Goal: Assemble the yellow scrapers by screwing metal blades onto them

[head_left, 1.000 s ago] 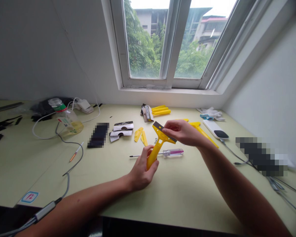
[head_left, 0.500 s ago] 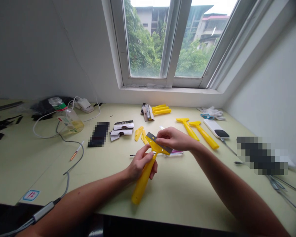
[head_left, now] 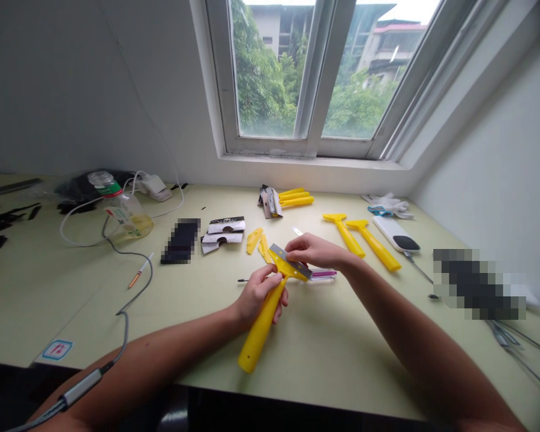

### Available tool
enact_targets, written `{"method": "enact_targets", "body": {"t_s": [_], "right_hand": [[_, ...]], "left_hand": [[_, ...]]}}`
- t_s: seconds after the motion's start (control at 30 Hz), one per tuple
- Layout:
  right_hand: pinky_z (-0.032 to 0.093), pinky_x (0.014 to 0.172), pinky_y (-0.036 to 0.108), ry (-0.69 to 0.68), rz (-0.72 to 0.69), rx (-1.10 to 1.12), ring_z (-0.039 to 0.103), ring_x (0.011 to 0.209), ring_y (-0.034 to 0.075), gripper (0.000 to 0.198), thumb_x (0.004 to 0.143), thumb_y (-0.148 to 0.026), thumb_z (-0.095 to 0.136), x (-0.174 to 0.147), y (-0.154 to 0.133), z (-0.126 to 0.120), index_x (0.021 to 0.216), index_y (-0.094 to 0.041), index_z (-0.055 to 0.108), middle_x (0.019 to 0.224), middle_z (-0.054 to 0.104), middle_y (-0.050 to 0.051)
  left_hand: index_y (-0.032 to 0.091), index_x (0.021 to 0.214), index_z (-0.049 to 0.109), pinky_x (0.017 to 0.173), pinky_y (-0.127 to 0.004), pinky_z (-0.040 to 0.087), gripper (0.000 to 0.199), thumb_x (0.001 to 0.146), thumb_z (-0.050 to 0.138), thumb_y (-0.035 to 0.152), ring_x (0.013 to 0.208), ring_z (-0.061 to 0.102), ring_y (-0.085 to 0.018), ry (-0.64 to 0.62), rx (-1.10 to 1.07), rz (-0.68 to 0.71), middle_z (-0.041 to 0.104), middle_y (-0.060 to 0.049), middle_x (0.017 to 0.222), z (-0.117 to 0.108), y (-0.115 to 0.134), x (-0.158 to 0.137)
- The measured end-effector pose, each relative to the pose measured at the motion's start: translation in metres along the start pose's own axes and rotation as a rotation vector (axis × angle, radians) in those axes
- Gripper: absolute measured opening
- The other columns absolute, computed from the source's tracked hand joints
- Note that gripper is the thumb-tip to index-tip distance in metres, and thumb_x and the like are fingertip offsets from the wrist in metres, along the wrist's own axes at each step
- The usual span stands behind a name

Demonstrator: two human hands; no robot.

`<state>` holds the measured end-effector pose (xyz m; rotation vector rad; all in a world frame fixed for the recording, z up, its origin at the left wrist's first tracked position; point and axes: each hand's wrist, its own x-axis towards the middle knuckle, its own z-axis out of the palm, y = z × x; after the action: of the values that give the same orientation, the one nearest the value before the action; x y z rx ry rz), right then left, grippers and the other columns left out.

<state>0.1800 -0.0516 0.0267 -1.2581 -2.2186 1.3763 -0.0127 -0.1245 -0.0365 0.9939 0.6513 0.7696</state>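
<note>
- Between both hands, above the pale green tabletop (head_left: 328,354), a yellow plastic scraper with a T-shaped head (head_left: 261,327) is slanting, handle end toward the wearer.
- Left hand (head_left: 261,297) is gripping it just below the head, thumb on the near face.
- Right hand (head_left: 317,249) is touching the flat grey metal blade (head_left: 276,248) on the head; can't tell if it's pinching or only pressing.
- Risk: not seeing what's securing the blade. If it's sitting unfastened, tilting the head is risking a slide-off.
- Risk: right fingertips are resting close to the blade edge. Likely sharp, so a slip under pressure is risking a cut.
- Just past the grip, a screwdriver with a clear-and-purple handle (head_left: 324,275) is lying partly hidden; dropping the head low is risking a knock.
- Beyond the left hand, two yellow plastic plates with holes (head_left: 253,241) are lying close to the head, crowding that side.
- Farther right of the grip, two yellow T-headed plastic tools (head_left: 378,246) are lying side by side, well apart.
</note>
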Motion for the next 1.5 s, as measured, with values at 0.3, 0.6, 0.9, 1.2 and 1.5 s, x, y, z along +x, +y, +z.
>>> {"method": "enact_targets", "body": {"t_s": [0.3, 0.6, 0.9, 1.2, 1.5], "right_hand": [[0.047, 0.06, 0.021, 0.327, 0.107, -0.238, 0.064, 0.073, 0.014, 0.028, 0.086, -0.027, 0.05, 0.025, 0.013, -0.01, 0.097, -0.014, 0.072, 0.087, 0.074, 0.007], [0.04, 0.059, 0.024, 0.279, 0.168, -0.512, 0.064, 0.074, 0.018, 0.022, 0.08, -0.033, 0.062, 0.081, -0.008, 0.002, 0.082, -0.016, 0.076, 0.084, 0.075, 0.009], [0.04, 0.06, 0.026, 0.283, 0.307, -0.644, 0.066, 0.083, 0.021, 0.033, 0.083, -0.045, 0.058, 0.078, -0.003, 0.013, 0.096, -0.019, 0.074, 0.094, 0.074, 0.01], [0.044, 0.062, 0.025, 0.237, 0.438, -0.686, 0.067, 0.081, 0.02, 0.03, 0.078, -0.041, 0.066, 0.105, 0.01, -0.004, 0.093, -0.017, 0.075, 0.096, 0.074, 0.011], [0.049, 0.066, 0.029, 0.212, 0.495, -0.719, 0.069, 0.088, 0.028, 0.039, 0.066, -0.031, 0.08, 0.126, 0.0, -0.001, 0.099, -0.011, 0.073, 0.093, 0.072, 0.015]], "left_hand": [[0.019, 0.094, 0.043, 0.032, -0.019, 0.034, 0.022, 0.088, 0.05, 0.039, 0.033, 0.049, -0.011, 0.165, -0.021, 0.098, 0.059, 0.002, 0.061, -0.016, 0.022, 0.007], [0.019, 0.096, 0.044, 0.033, -0.02, 0.035, 0.022, 0.086, 0.051, 0.038, 0.033, 0.05, -0.011, 0.238, -0.064, 0.181, 0.059, 0.002, 0.06, -0.028, 0.039, 0.009], [0.02, 0.092, 0.043, 0.033, -0.02, 0.034, 0.025, 0.081, 0.056, 0.038, 0.034, 0.05, -0.011, 0.342, -0.076, 0.273, 0.06, 0.002, 0.062, -0.049, 0.051, 0.017], [0.02, 0.091, 0.043, 0.033, -0.021, 0.035, 0.026, 0.08, 0.057, 0.039, 0.034, 0.049, -0.011, 0.355, -0.065, 0.26, 0.058, 0.003, 0.06, -0.049, 0.048, 0.018], [0.02, 0.089, 0.043, 0.034, -0.021, 0.035, 0.026, 0.08, 0.058, 0.039, 0.034, 0.05, -0.011, 0.341, -0.068, 0.253, 0.059, 0.002, 0.061, -0.049, 0.046, 0.018]]}}
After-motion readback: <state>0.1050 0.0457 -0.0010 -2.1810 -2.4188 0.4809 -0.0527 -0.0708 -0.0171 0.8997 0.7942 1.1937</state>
